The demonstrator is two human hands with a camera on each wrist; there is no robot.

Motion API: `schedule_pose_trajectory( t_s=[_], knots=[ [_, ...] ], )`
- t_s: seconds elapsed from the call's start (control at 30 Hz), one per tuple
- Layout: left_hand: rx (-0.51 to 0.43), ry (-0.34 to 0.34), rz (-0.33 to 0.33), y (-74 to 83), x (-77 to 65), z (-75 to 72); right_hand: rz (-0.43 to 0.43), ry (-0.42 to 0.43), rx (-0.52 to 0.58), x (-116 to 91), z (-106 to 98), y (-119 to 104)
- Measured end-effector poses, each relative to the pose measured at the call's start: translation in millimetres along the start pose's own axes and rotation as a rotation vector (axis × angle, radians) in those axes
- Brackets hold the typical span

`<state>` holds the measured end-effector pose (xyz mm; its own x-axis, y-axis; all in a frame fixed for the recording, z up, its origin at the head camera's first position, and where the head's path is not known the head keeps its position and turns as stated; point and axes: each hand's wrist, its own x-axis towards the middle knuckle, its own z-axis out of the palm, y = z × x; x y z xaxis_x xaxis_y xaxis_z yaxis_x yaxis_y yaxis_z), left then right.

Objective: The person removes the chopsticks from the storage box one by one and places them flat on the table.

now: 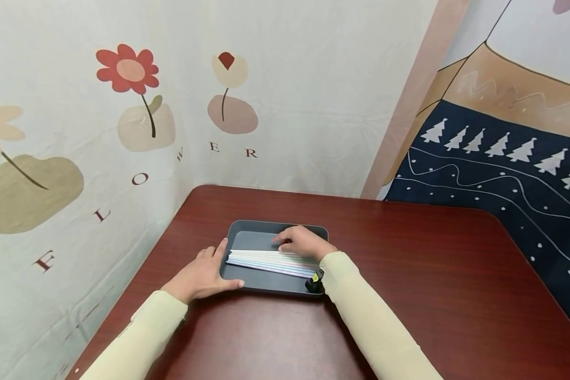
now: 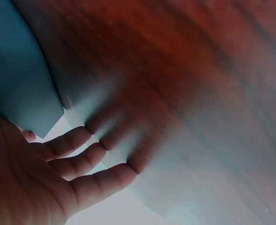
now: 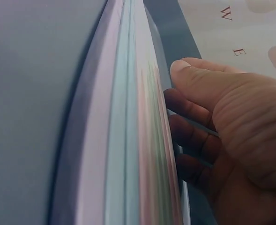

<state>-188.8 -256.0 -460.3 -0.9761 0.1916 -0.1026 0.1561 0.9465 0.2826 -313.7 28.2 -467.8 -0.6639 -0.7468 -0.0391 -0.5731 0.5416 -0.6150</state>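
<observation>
Pastel strips (image 1: 266, 261), side by side, lying lengthwise in gray rectangular tray (image 1: 254, 240).

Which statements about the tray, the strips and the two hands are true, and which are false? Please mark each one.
1. The left hand is at the left end of the tray. True.
2. The tray is bright red. False: it is dark grey.
3. Several pale strips lie inside the tray. True.
4. The pale strips stand upright on end. False: they lie along the tray's length.
5. The right hand is over the tray. True.
6. The two hands touch. False: they are apart.
</observation>
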Motion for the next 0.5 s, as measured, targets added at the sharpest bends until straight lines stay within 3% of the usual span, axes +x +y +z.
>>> schedule_pose_trajectory(
  t_s=[0.5],
  knots=[
    [0.000, 0.016, 0.013, 3.0, -1.8, -2.1, -0.030, -0.017, 0.024, 3.2, 5.0, 5.3]
  ],
)
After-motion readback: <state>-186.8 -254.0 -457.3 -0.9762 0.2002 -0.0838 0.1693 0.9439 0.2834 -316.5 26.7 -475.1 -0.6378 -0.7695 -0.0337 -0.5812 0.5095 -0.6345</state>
